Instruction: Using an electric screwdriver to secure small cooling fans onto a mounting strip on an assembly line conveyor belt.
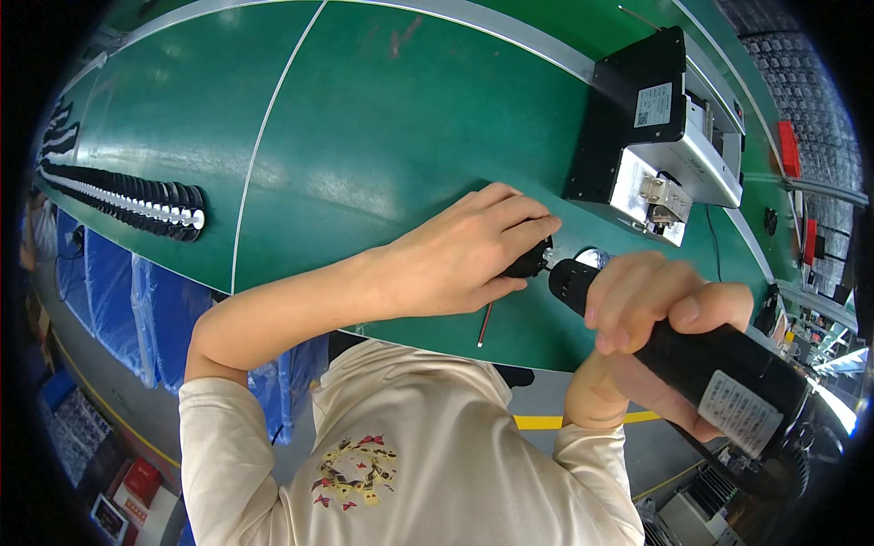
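A: Where's the small black part?

B: Right of the frame's centre, at the desk, largely hidden by the left hand.

A: What are that hand's fingers doing?

B: Grasping the part: the thumb comes in from below, the others curl over from above. Too much is covered to tell the part's own long axis.

A: And the right hand?

B: Its fingers are wrapped round the body of a black power screwdriver.

A: Which way does the tool lie?

B: Slantwise: tail at the lower right of the frame, nose pointing up and left toward the centre. So from the right fingers the part lies leftward and slightly up, roughly along the tool's axis.

A: Then that line is what counts?

B: I'd judge so: the tool's axis against the part's right-hand edge, where the bit ends. Touching or just beside it, I can't tell.

A: Which hand is nearer the part?

B: The left, in contact with it. The right stands off behind the tool's nose, with a silvery round piece just above that nose.
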Tool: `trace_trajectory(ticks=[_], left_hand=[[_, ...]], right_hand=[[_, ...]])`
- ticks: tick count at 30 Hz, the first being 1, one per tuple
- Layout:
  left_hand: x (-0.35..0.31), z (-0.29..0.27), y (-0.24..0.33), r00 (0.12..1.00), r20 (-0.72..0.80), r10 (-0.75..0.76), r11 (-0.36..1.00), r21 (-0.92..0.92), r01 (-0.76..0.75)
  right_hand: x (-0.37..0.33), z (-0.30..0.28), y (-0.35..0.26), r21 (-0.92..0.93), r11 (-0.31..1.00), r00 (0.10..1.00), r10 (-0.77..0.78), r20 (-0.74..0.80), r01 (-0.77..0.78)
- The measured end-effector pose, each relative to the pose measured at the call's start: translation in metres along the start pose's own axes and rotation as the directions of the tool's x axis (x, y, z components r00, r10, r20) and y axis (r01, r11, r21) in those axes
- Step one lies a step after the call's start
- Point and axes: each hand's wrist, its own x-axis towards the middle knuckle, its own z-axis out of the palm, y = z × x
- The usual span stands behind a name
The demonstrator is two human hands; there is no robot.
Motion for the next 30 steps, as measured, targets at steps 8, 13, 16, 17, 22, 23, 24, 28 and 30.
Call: trace_trajectory(ticks=[8,13,16,17,22,23,24,28,30], left_hand=[[0.002,-0.003,0.006,0.999,0.027,-0.028,0.999,-0.015,0.028],[0.004,-0.003,0.011,1.000,0.016,-0.008,1.000,0.000,0.008],[0.002,-0.003,0.010,0.999,0.022,-0.024,1.000,0.000,0.024],[0.005,-0.004,0.010,1.000,0.017,-0.025,1.000,-0.005,0.025],[0.005,0.000,0.007,0.998,0.019,-0.053,0.999,0.006,0.053],[0.002,0.000,0.006,0.998,0.016,-0.066,0.998,0.008,0.066],[0.002,0.000,0.006,0.997,0.017,-0.070,0.998,0.009,0.070],[0.001,-0.001,0.008,0.995,0.032,-0.093,0.996,0.005,0.093],[0.004,-0.003,0.010,0.994,0.021,-0.106,0.994,-0.018,0.106]], right_hand=[[-0.008,0.009,0.000,0.001,0.999,0.990,0.042,-0.131,-0.042],[-0.007,0.002,-0.005,-0.164,0.983,0.995,0.068,-0.076,-0.079],[-0.008,0.008,-0.015,-0.121,0.976,0.975,0.165,-0.147,-0.183],[-0.004,0.006,-0.022,-0.018,0.988,0.977,0.147,-0.153,-0.152],[-0.008,-0.023,-0.061,0.138,0.979,0.983,-0.133,-0.129,0.151],[-0.010,-0.027,-0.067,0.058,0.982,0.972,-0.168,-0.161,0.180],[-0.014,-0.036,-0.070,-0.001,0.982,0.965,-0.185,-0.188,0.189],[-0.031,-0.066,-0.075,-0.115,0.975,0.927,-0.215,-0.308,0.188],[-0.039,-0.080,-0.081,-0.183,0.965,0.911,-0.240,-0.335,0.187]])
